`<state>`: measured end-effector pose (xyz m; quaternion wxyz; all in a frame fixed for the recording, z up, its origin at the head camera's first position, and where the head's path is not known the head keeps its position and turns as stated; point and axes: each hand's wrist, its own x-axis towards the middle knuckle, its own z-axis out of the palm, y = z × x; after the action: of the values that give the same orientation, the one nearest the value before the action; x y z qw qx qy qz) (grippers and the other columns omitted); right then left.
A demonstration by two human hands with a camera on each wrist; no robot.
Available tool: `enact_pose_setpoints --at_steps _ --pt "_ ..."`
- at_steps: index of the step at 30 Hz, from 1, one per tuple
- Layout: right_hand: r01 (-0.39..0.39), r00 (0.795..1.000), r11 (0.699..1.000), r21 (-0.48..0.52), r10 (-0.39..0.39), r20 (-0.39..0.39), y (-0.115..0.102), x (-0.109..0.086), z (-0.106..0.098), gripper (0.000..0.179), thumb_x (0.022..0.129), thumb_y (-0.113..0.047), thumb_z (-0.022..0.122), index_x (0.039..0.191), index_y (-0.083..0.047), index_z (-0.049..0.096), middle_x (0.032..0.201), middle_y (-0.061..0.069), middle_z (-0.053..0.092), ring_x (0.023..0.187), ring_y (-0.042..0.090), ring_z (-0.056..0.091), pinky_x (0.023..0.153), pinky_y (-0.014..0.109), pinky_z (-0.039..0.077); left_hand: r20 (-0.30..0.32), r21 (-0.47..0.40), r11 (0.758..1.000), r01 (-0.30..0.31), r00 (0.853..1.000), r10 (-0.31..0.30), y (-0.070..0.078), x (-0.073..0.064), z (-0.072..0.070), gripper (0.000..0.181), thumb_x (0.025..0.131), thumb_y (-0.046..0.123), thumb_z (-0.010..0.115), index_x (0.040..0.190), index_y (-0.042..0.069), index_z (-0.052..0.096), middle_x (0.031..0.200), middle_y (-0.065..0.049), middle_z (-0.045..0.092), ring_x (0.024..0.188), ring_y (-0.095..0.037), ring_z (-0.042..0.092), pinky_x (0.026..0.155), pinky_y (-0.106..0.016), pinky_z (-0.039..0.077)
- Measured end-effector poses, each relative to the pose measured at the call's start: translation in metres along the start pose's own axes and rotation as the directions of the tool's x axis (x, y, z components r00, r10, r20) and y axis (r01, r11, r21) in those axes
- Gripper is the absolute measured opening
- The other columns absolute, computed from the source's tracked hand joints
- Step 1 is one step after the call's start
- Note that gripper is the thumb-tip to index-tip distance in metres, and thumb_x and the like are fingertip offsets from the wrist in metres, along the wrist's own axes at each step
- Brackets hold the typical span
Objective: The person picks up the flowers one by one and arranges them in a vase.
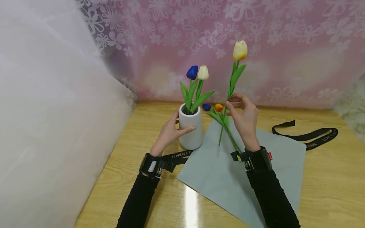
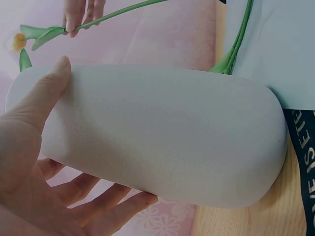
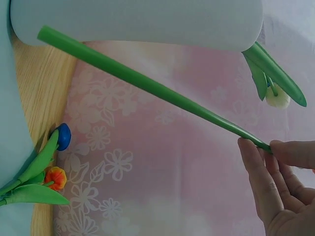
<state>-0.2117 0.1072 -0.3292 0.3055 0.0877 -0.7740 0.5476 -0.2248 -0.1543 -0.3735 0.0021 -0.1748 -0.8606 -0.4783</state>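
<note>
My left hand (image 1: 170, 130) holds a white vase (image 1: 190, 134) upright on the table, thumb across its front and fingers round its far side. A blue tulip (image 1: 192, 72) and a white tulip (image 1: 203, 72) stand in it with green leaves. Between thumb and fingertips, my right hand (image 1: 246, 115) pinches the stem of a pale yellow tulip (image 1: 240, 50), bloom up, to the right of the vase. In the right wrist view the bare lower stem (image 3: 147, 87) slants across in front of the vase (image 3: 138, 22).
A blue tulip (image 1: 206, 107) and an orange-yellow tulip (image 1: 218, 107) lie on a grey-blue sheet (image 1: 211, 167) over the wooden table (image 1: 119, 177). Black lettered ribbon (image 1: 322, 134) lies at the right, with more ribbon (image 1: 178, 155) before the vase. Behind hangs a pink floral curtain (image 1: 171, 41).
</note>
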Motion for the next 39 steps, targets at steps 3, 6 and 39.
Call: enact_pose_setpoints --at_steps 3,6,39 --pt "0.005 1.0 1.0 0.022 -0.005 -0.004 -0.001 0.0 0.0 0.028 0.095 -0.004 0.07 0.121 0.005 0.064 0.106 0.02 0.068 0.081 0.002 0.065 0.065 0.016 0.057 -0.002 0.012 1.0 0.002 1.0 -0.002 0.0 0.0 0.0 0.088 0.088 0.044 0.079 0.158 0.025 0.03 0.152 -0.01 0.048 0.134 -0.037 0.052 0.1 -0.056 0.052" --pt "0.014 1.0 0.999 0.042 -0.014 -0.008 -0.003 0.0 -0.001 0.028 0.095 -0.003 0.07 0.121 0.005 0.064 0.106 0.02 0.068 0.082 0.004 0.066 0.065 0.017 0.058 -0.005 0.015 1.0 0.004 1.0 -0.004 -0.001 0.0 0.0 0.087 0.088 0.044 0.079 0.158 0.026 0.03 0.152 -0.01 0.048 0.134 -0.037 0.052 0.1 -0.055 0.052" --pt "0.163 0.984 0.973 0.161 -0.149 -0.098 -0.093 0.052 0.008 0.024 0.094 -0.01 0.073 0.118 -0.006 0.068 0.105 0.007 0.07 0.082 0.021 0.067 0.069 0.022 0.06 0.003 -0.001 1.0 0.014 1.0 -0.014 0.001 0.004 -0.001 0.087 0.086 0.048 0.079 0.157 0.028 0.032 0.153 -0.007 0.047 0.135 -0.035 0.051 0.101 -0.055 0.05"
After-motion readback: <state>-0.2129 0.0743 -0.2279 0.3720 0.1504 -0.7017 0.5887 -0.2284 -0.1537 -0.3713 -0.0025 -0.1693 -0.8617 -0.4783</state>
